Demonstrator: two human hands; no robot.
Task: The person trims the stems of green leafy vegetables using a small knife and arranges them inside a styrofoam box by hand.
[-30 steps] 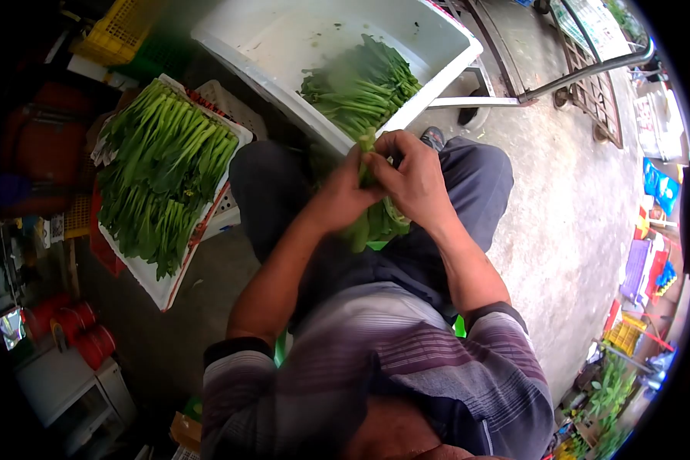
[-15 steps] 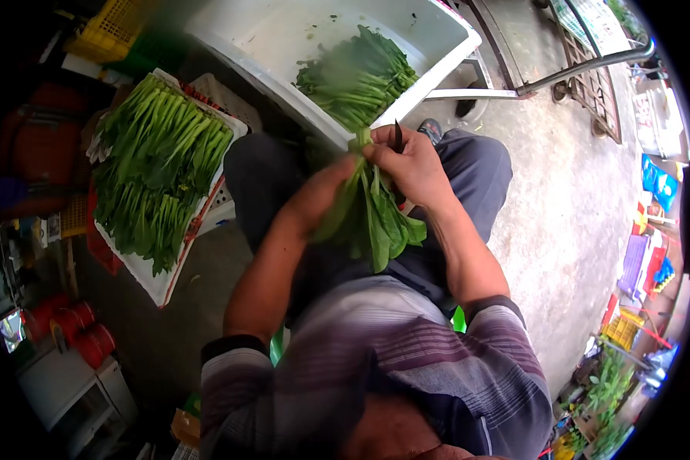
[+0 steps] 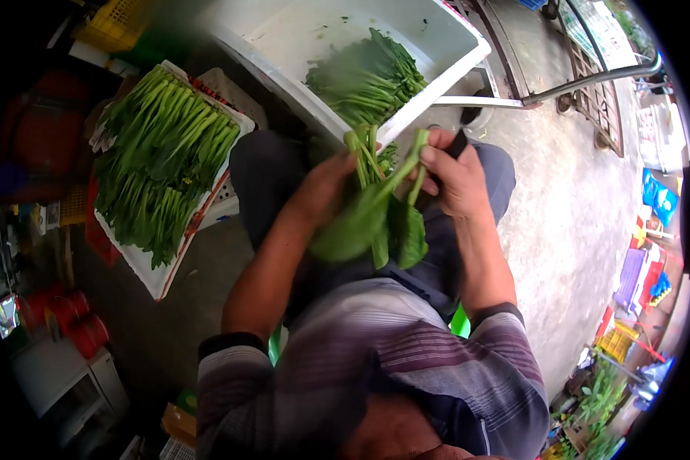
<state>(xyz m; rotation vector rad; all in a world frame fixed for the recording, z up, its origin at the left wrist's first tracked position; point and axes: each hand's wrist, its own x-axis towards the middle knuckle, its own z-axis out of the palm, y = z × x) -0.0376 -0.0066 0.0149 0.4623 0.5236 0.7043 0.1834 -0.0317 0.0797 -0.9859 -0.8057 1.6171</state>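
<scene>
My left hand (image 3: 326, 184) is closed round the stems of some leafy greens (image 3: 369, 157), whose leaves hang over my lap. To the right, my right hand (image 3: 454, 170) pinches a separate green stalk (image 3: 412, 162) between thumb and fingers. A dark blade (image 3: 458, 144) sticks up from the same hand; its handle is hidden. Just beyond my hands, a white foam box (image 3: 291, 86) holds a pile of greens (image 3: 368, 80). On the left, a full layer of long-stemmed greens (image 3: 165, 165) lies on a white foam tray (image 3: 155, 285).
A metal cart frame (image 3: 583, 83) stands at the upper right. Yellow crates (image 3: 111, 24) are at the upper left. Red round containers (image 3: 88, 333) and a white cabinet (image 3: 54, 383) sit at the lower left. Plants (image 3: 602, 399) and colourful baskets line the right edge.
My right hand has moved right, away from my left hand, with a stalk in it. The bunch, earlier held between both hands, is now spread apart. The view has shifted slightly.
</scene>
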